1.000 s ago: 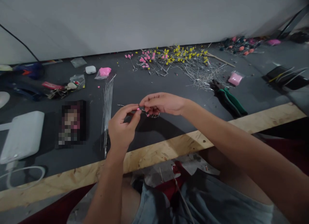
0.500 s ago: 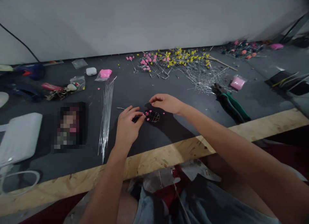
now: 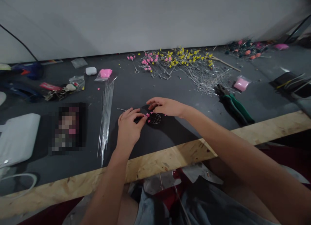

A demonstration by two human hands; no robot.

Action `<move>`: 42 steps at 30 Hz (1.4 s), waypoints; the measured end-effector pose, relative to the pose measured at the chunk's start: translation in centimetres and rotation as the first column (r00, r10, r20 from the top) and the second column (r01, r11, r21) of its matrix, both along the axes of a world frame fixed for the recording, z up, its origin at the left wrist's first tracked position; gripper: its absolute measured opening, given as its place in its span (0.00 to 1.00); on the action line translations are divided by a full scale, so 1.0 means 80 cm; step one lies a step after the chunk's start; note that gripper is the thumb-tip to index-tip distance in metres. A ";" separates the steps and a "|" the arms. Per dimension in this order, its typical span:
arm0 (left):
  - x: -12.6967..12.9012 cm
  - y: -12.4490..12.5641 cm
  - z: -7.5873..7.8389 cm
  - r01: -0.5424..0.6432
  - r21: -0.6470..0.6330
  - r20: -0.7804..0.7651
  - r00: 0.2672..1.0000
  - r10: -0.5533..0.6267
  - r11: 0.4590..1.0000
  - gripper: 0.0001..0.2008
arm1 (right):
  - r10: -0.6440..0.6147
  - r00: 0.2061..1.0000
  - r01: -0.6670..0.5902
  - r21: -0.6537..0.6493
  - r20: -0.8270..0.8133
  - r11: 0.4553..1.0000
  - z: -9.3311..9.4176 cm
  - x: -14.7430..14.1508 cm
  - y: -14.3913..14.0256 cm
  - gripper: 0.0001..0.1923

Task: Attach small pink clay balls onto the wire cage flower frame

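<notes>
My left hand pinches a small wire piece between thumb and fingertips. The piece has an oval silver wire mesh on its right, several pink clay blobs at its near end, and a twisted wire stem showing left of my hand. My right hand hovers just above the mesh, fingers slightly apart and thumb close to the pink blobs; nothing shows between them. Left of my left hand lies a bundle of straight wires.
Wire stems with yellow tips and pink tips are heaped at the back. Green-handled pliers and a pink clay packet lie to the right. A white box-like device stands left. A wooden strip edges the table.
My right hand has moved slightly left and down, with its thumb now nearer the pink blobs. The left hand keeps its pinch on the wire piece. The view has shifted slightly.
</notes>
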State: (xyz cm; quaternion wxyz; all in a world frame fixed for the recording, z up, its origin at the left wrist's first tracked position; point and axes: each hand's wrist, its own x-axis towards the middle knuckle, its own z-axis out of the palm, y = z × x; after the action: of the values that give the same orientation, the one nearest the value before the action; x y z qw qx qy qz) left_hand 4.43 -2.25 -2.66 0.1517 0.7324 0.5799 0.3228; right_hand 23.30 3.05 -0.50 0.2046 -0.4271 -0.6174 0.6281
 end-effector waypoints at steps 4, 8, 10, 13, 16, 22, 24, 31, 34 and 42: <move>0.002 0.000 0.001 -0.010 -0.013 -0.008 1.000 0.010 1.000 0.05 | 0.029 1.000 -0.029 0.017 0.011 0.999 0.001 0.000 0.001 0.23; 0.004 0.000 0.002 -0.009 -0.005 -0.015 1.000 0.009 1.000 0.04 | 0.062 0.998 -0.062 0.028 0.007 0.998 0.003 0.002 0.002 0.23; 0.004 0.000 0.002 -0.010 0.005 -0.018 1.000 0.010 1.000 0.04 | 0.073 0.997 -0.073 0.029 0.014 0.997 0.003 0.003 0.002 0.24; 0.005 0.001 0.000 -0.010 0.020 -0.016 1.000 0.011 1.000 0.03 | 0.088 0.996 -0.090 0.048 0.030 0.995 0.002 0.005 0.003 0.25; 0.005 0.001 -0.001 -0.008 0.042 0.005 1.000 0.007 0.999 0.02 | 0.100 0.994 -0.104 0.099 0.048 0.990 -0.002 0.006 0.004 0.26; 0.007 0.001 0.002 -0.016 0.026 -0.007 1.000 0.016 1.000 0.02 | 0.110 0.994 -0.111 0.101 0.007 0.989 -0.009 0.007 0.007 0.25; 0.007 0.000 0.003 -0.018 0.012 -0.017 1.000 0.018 1.000 0.03 | 0.105 0.994 -0.106 0.096 0.008 0.990 -0.008 0.008 0.007 0.25; 0.007 0.001 0.001 -0.007 0.033 0.015 1.000 0.006 0.999 0.02 | 0.095 0.994 -0.100 0.102 0.054 0.990 0.004 0.007 0.004 0.25; 0.008 0.000 0.003 -0.007 0.013 -0.009 1.000 0.007 1.000 0.03 | 0.118 0.990 -0.126 0.119 0.074 0.985 0.004 0.009 0.004 0.26; 0.010 -0.006 0.015 -0.025 -0.087 -0.125 0.992 0.014 0.996 0.06 | 0.124 0.982 -0.151 0.205 0.142 0.967 0.001 0.012 0.004 0.22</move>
State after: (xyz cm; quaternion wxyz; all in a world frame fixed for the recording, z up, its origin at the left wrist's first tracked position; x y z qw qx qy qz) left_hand 5.25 -2.72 -1.43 0.1443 0.7380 0.6091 0.2521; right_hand 24.26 3.35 -0.40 0.1654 -0.3979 -0.7217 0.5418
